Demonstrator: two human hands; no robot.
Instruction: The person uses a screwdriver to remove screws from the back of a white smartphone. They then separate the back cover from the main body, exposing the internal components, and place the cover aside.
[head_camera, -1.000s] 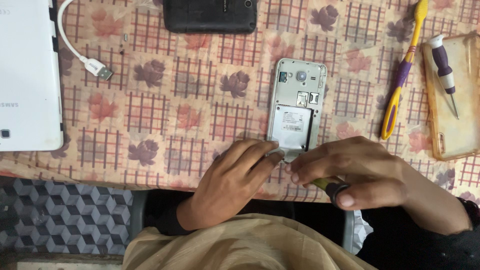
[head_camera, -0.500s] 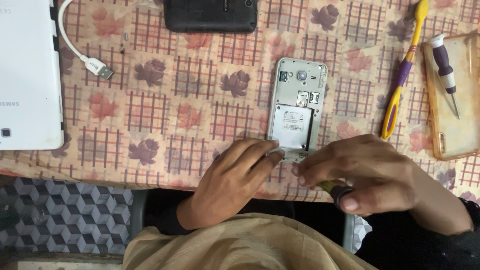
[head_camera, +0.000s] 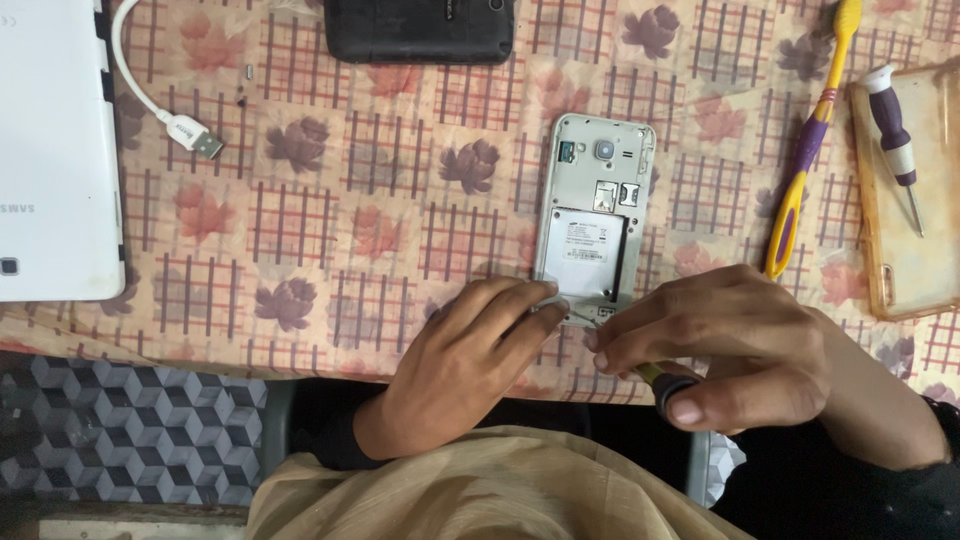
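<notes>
**One opened phone, two hands at its lower edge**

One phone, back cover off, lies on the patterned surface. The left hand presses fingertips on its bottom edge, grip loose, holding nothing. The right hand pinches one small screwdriver there. Right of the phone: one toothbrush, one clear case. Above-left: one black phone.

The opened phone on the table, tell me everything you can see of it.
The opened phone lies flat, back up, on the flowered checked tablecloth, its rear cover off. A silvery frame surrounds a camera lens on top, card slots below it, then a pale battery. The left hand presses its lower edge; the right hand sets a thin screwdriver tip against the bottom.
</notes>
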